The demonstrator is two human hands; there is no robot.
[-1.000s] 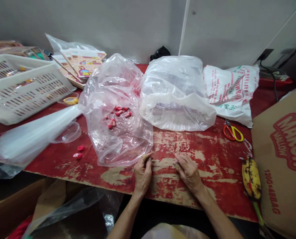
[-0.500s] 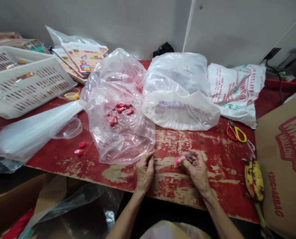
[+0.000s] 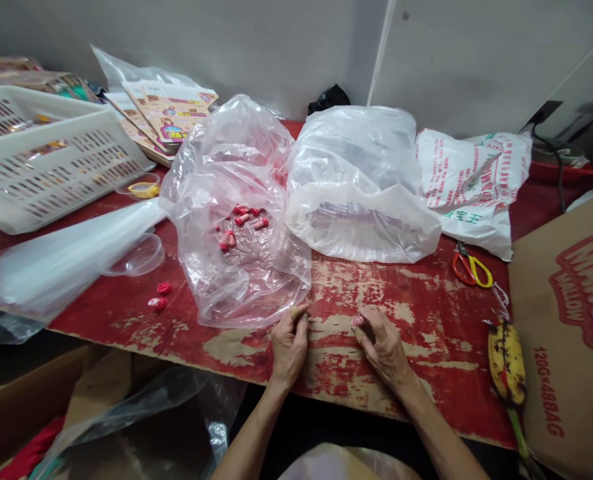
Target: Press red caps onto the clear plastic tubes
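Note:
My left hand [image 3: 288, 347] rests on the worn red table [image 3: 416, 313] with its fingers curled, pinching the near edge of a clear plastic bag [image 3: 236, 220]. Several small pink pieces [image 3: 239, 223] lie inside that bag. My right hand [image 3: 384, 347] lies knuckles up on the table a little to the right, closed on a small pink piece [image 3: 357, 321] that shows at its fingertips.
A white basket [image 3: 51, 160] stands at the far left, with printed cards [image 3: 169, 123] behind it. A bulky cloudy bag [image 3: 361, 187], a printed white bag [image 3: 471, 180], scissors [image 3: 471, 267], a banana [image 3: 505, 363] and a cardboard box [image 3: 571, 333] fill the right. Two pink pieces [image 3: 160, 295] lie loose near clear lids [image 3: 136, 257].
My right hand lifted and showed a pink piece at its fingertips, then turned knuckles up and came back down onto the table. My left hand has stayed at the bag's edge.

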